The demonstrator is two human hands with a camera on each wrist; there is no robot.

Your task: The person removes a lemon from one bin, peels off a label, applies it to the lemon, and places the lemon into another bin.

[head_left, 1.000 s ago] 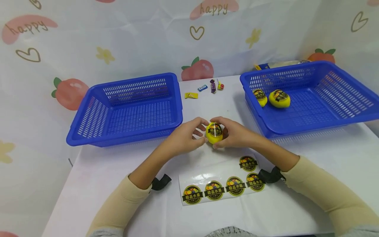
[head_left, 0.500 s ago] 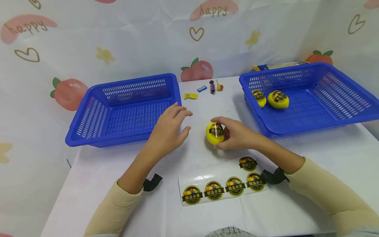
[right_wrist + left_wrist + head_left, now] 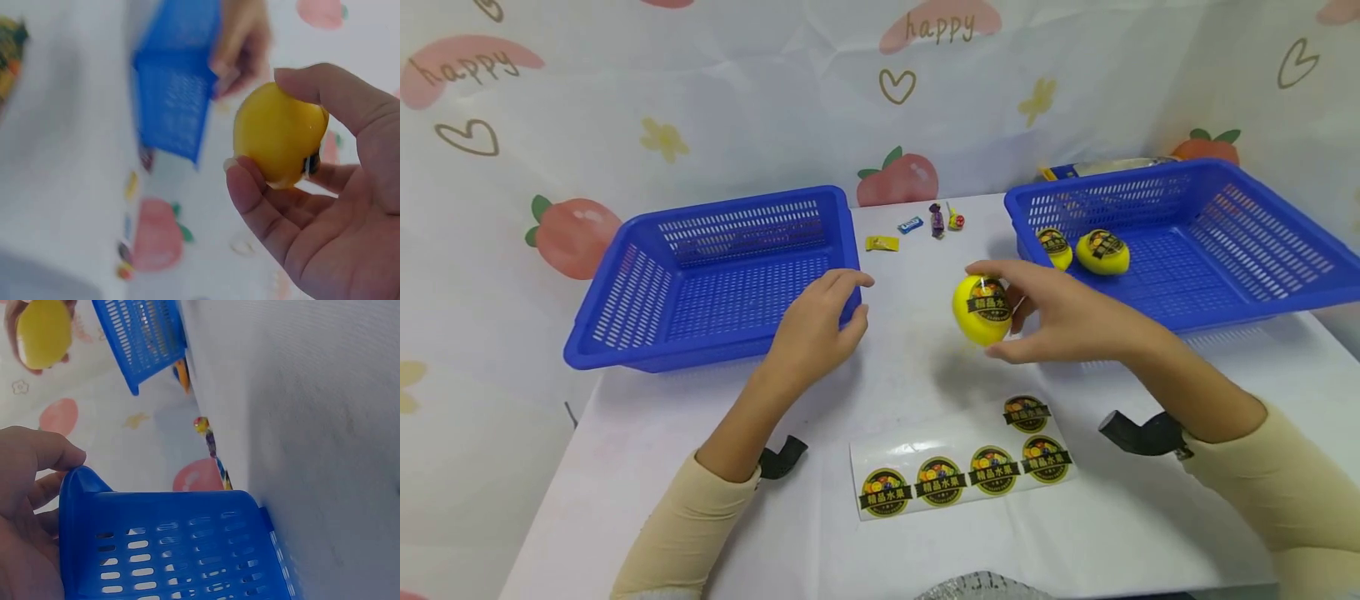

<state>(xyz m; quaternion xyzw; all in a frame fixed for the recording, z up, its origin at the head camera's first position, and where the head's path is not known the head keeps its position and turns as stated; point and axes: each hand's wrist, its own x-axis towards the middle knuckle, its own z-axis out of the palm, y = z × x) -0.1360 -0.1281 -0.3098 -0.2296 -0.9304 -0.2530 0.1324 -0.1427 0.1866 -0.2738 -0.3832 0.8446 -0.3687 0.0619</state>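
Note:
A yellow lemon [image 3: 968,321] with a round black fruit sticker on it is gripped between the thumb and fingers of my right hand [image 3: 1063,312], raised above the table. The right wrist view shows the same lemon [image 3: 272,134] from its plain side, the sticker just at the edge. My left hand [image 3: 816,329] is at the near right corner of the left blue basket [image 3: 700,343], its fingers loosely extended over the rim. In the left wrist view its fingertips [image 3: 76,456] lie right at that rim. Two stickered lemons [image 3: 1103,252] lie inside the right blue basket [image 3: 1217,302].
A glossy sheet [image 3: 925,437] with several round stickers lies on the table in front of me. Small candies, including a yellow packet [image 3: 882,243], a purple wrapper [image 3: 937,221] and a lollipop [image 3: 956,221], lie at the back between the baskets. A printed cloth hangs behind.
My left hand has let go of the lemon and moved left to the left basket's corner. My right hand has lifted the lemon and carried it up and to the right.

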